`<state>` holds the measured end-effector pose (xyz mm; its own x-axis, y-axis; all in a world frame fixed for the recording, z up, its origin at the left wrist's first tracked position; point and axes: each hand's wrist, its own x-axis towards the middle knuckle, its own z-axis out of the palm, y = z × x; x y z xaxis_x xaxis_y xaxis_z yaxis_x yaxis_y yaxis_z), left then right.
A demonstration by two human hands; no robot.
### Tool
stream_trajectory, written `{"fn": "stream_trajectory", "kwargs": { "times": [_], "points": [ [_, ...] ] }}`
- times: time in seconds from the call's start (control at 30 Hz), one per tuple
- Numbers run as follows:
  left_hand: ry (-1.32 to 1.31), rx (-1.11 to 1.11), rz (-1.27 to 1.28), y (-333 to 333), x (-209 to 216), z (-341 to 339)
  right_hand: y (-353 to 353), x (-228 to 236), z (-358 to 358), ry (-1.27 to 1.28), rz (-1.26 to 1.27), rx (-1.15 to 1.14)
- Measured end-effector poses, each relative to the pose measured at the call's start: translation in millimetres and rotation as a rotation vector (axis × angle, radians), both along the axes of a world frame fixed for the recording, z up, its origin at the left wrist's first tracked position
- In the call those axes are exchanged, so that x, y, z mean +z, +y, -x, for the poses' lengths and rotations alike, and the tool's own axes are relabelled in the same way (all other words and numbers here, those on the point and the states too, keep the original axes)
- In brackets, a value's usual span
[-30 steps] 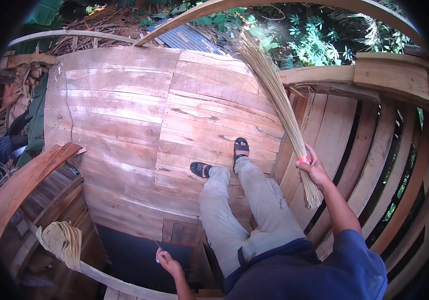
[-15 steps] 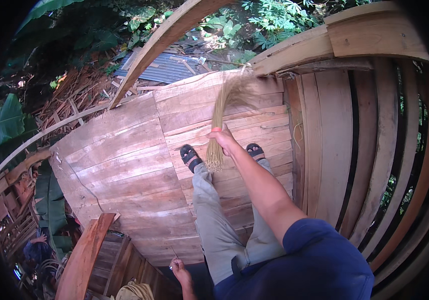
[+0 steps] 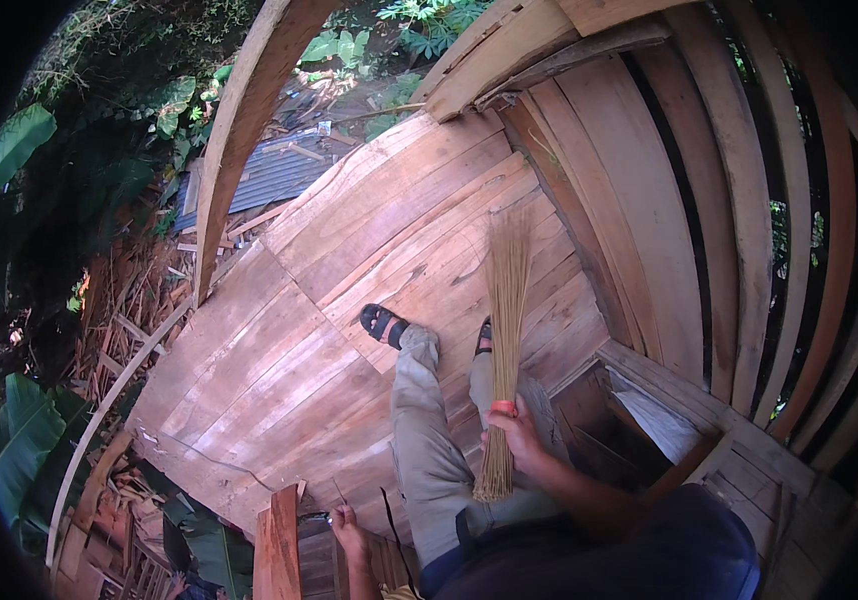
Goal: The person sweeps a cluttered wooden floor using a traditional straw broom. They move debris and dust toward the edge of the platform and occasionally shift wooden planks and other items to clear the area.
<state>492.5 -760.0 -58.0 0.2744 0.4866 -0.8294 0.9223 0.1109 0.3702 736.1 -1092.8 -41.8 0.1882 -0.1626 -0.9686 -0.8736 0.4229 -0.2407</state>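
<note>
My right hand (image 3: 521,440) is wrapped around a stick broom (image 3: 509,295) of thin straw-coloured ribs, just by its red band (image 3: 504,407). The broom stands nearly upright in the view, bristle tips away from me over the plank floor (image 3: 349,290), its thick bound end near my lap. I cannot tell whether the tips touch the boards. My left hand (image 3: 349,532) is low at my left side, closed, with a thin stick-like piece rising from its fingers. Both sandalled feet (image 3: 384,325) are on the planks; the broom partly covers the right one.
A slatted wooden wall (image 3: 639,220) curves along the right, with a framed opening (image 3: 654,425) near my right hip. A wooden beam (image 3: 234,130) slants past the floor's far-left edge. Below lie scrap wood and a corrugated sheet (image 3: 274,170). A reddish post (image 3: 277,540) stands beside my left hand.
My right hand has drawn the broom back toward my body, its bristles now straighter and less blurred. My view has turned, and the right-hand opening has come into sight.
</note>
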Motion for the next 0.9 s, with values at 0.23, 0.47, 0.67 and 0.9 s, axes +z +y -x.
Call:
{"fn": "stream_trajectory", "kwargs": {
  "times": [0.23,0.47,0.67,0.9],
  "points": [
    [-0.051,-0.125,0.063,-9.9,37.7,-73.1,-9.6,-266.6,-168.2,-0.214,0.262,0.158],
    [0.166,-0.28,0.031,23.2,19.7,-31.8,4.0,-162.3,-162.6,-0.284,0.21,0.878],
    [-0.016,-0.285,0.078,24.1,13.3,-50.2,-43.1,-32.1,74.5,-0.37,0.201,0.714],
    [0.011,-0.342,0.065,42.5,2.3,-24.9,64.4,-165.4,17.7,-0.122,-0.023,0.137]
  ]
}}
